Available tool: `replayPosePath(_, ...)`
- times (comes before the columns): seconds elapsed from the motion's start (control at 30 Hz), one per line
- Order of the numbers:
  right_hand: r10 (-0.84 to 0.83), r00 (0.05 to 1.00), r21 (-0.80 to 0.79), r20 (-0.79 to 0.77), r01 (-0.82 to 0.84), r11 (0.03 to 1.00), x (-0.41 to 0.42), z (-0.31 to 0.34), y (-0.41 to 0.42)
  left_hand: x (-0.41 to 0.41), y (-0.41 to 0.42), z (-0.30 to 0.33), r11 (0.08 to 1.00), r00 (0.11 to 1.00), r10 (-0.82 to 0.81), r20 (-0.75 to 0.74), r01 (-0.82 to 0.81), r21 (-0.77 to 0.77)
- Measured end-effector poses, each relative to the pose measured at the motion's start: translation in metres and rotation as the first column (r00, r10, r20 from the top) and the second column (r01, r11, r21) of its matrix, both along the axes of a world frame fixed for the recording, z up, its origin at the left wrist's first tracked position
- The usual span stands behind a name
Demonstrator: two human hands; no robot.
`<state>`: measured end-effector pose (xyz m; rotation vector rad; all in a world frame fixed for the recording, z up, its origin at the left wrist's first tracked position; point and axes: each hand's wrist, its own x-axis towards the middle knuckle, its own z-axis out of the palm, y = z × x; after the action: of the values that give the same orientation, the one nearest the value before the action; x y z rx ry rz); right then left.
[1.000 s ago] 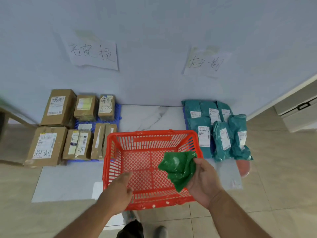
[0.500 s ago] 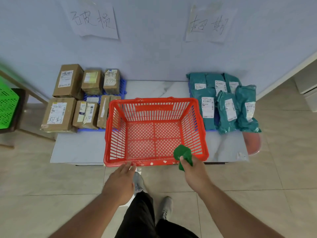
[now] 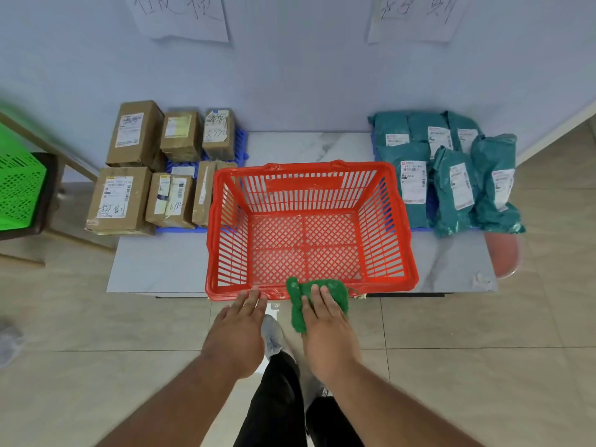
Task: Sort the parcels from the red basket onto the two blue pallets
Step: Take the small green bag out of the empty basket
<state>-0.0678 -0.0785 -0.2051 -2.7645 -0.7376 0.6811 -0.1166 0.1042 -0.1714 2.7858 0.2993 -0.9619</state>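
Red plastic, the basket (image 3: 311, 227) sits on the grey bench (image 3: 161, 266) with its mesh floor bare, its near rim at the bench's front edge. My left hand (image 3: 237, 333) lies flat with fingers spread, the fingertips touching that near rim. My right hand (image 3: 325, 321) presses a crumpled green cloth (image 3: 298, 304) against the same rim, fingers stretched over it. Brown cardboard parcels (image 3: 135, 175) crowd the left blue pallet (image 3: 240, 141), beside the basket. Teal bagged parcels (image 3: 448, 175) lie overlapping on the right blue pallet (image 3: 374, 146). Two handwritten paper signs (image 3: 183, 14) hang on the wall above. A green crate (image 3: 16, 185) stands at the far left.
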Motion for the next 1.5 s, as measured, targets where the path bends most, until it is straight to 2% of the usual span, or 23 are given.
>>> replayPosePath(0.07, 0.129, 0.991, -0.033, -0.027, -0.13, 0.991, 0.001, 0.008, 0.015, 0.002, 0.002, 0.002, 1.0, 1.0, -0.005, -0.01, 0.005, -0.009)
replayPosePath(0.17, 0.209, 0.976, -0.156, -0.058, -0.216, 0.964, 0.008, 0.021, 0.025, 0.004, 0.006, 0.003, 1.0, 1.0, -0.014, -0.018, 0.014, -0.019)
replayPosePath(0.37, 0.204, 0.979, -0.376, 0.014, -0.184, 0.908, 0.022, 0.025, -0.023, 0.003, 0.008, 0.003, 0.999, 1.0, 0.0, -0.008, -0.001, -0.044)
replayPosePath(0.43, 0.179, 0.984, -0.392, -0.019, -0.172, 0.903, 0.021, 0.03, -0.018, 0.002, 0.008, 0.003, 0.999, 1.0, 0.007, -0.006, -0.007, -0.051)
replayPosePath(0.53, 0.119, 0.991, -0.305, -0.068, -0.134, 0.943, 0.016, 0.03, 0.013, 0.003, 0.006, 0.003, 0.998, 1.0, 0.016, -0.007, -0.016, -0.055)
replayPosePath(0.63, 0.249, 0.965, -0.234, -0.084, -0.262, 0.936, 0.01, 0.028, 0.033, 0.004, 0.007, 0.004, 0.999, 1.0, 0.001, -0.012, -0.001, -0.051)
replayPosePath(0.73, 0.298, 0.952, -0.293, -0.075, -0.306, 0.906, 0.026, 0.035, 0.014, 0.004, 0.01, 0.003, 0.998, 1.0, -0.011, -0.012, 0.011, -0.056)
replayPosePath(0.87, 0.276, 0.96, -0.406, -0.051, -0.273, 0.872, 0.051, 0.056, -0.033, 0.008, 0.014, 0.006, 0.995, 0.998, -0.046, -0.046, 0.042, -0.086)
replayPosePath(0.97, 0.088, 0.994, -0.382, -0.069, -0.108, 0.918, 0.064, 0.074, -0.055, 0.012, 0.013, 0.015, 0.992, 0.994, -0.078, -0.076, 0.07, -0.102)
replayPosePath(1.03, -0.139, 0.986, -0.285, -0.095, 0.107, 0.952, 0.076, 0.085, -0.072, 0.015, 0.012, 0.02, 0.99, 0.993, -0.074, -0.089, 0.063, -0.126)
replayPosePath(1.1, -0.321, 0.942, -0.152, -0.102, 0.304, 0.94, 0.092, 0.109, -0.081, 0.021, 0.015, 0.025, 0.987, 0.993, -0.067, -0.099, 0.052, -0.149)
replayPosePath(1.17, -0.475, 0.868, -0.03, -0.145, 0.476, 0.879, 0.108, 0.13, -0.089, 0.027, 0.019, 0.027, 0.984, 0.994, -0.036, -0.106, 0.017, -0.179)
replayPosePath(1.3, -0.689, 0.705, 0.03, -0.166, 0.702, 0.711, 0.141, 0.139, -0.106, 0.047, 0.036, 0.036, 0.955, 0.988, 0.146, -0.057, -0.156, -0.252)
replayPosePath(1.4, -0.77, 0.611, 0.095, -0.182, 0.79, 0.605, 0.157, 0.14, -0.109, 0.065, 0.058, 0.037, 0.928, 0.96, 0.282, 0.003, -0.272, -0.254)
replayPosePath(1.5, -0.808, 0.56, 0.156, -0.185, 0.828, 0.538, 0.16, 0.149, -0.104, 0.08, 0.082, 0.038, 0.88, 0.897, 0.438, 0.053, -0.416, -0.23)
